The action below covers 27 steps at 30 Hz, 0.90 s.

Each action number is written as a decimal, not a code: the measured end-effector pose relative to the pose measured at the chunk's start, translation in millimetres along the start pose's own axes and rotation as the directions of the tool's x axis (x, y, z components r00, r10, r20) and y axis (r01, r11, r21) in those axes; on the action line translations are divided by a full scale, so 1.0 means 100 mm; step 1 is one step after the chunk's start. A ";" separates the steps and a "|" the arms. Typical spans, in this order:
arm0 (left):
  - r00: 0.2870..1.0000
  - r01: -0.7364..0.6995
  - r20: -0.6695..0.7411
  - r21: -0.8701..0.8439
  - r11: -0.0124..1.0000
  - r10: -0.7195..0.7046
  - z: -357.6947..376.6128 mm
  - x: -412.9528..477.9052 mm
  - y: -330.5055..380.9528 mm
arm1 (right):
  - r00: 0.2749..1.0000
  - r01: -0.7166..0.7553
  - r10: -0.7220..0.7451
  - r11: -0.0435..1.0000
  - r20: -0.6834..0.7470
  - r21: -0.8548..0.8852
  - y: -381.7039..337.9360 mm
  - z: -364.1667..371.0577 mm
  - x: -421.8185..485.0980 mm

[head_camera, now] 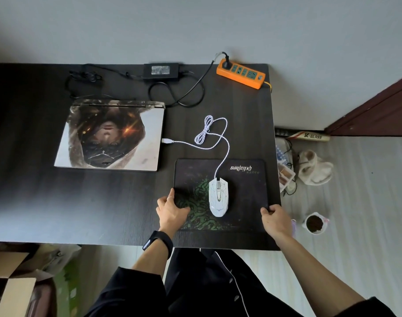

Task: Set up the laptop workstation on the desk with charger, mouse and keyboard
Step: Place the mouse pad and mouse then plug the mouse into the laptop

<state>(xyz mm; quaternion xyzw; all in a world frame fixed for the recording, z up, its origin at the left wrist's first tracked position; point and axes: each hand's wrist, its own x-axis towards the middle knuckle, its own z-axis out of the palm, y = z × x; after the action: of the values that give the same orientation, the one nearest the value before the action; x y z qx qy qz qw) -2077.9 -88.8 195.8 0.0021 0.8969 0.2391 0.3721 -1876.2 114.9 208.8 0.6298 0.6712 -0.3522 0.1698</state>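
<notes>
A closed laptop [108, 136] with a printed picture on its lid lies on the dark desk [58, 202]. A black charger brick [161, 72] with looped cables sits behind it, plugged into an orange power strip [241, 74]. A white mouse [218, 197] rests on a black and green mouse pad [241, 179]; its white cable [209, 133] ends in a USB plug [167, 141] beside the laptop's right edge. My left hand [171, 209] grips the pad's left edge. My right hand [276, 219] grips its right near corner. No keyboard is in view.
The desk's right edge runs just past the pad. On the floor to the right lie a small white pot of soil [314, 224], a cloth bundle [314, 170] and a box of small items [285, 172]. An open cardboard box [12, 282] sits at lower left.
</notes>
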 end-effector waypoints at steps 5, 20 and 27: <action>0.996 -0.094 0.011 0.158 0.983 0.093 0.03 -0.06 -0.08 | 0.982 0.092 -0.119 0.980 -0.149 -0.176 -0.02 0.04 -0.12; 0.963 -0.258 0.095 0.610 0.750 0.254 0.02 -0.15 -0.25 | 0.957 0.264 -0.287 0.918 -0.039 -0.296 -0.77 0.74 -0.43; 0.951 -0.283 0.081 0.619 0.733 0.298 0.04 -0.14 -0.35 | 0.960 0.229 -0.261 0.942 -0.103 -0.245 -0.68 0.81 -0.45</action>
<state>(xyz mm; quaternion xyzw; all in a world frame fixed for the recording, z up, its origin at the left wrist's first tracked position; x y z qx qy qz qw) -2058.9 -120.1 187.5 0.2621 0.9179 -0.0158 0.2976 -1952.0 29.5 200.7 0.5395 0.7906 -0.2472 0.1511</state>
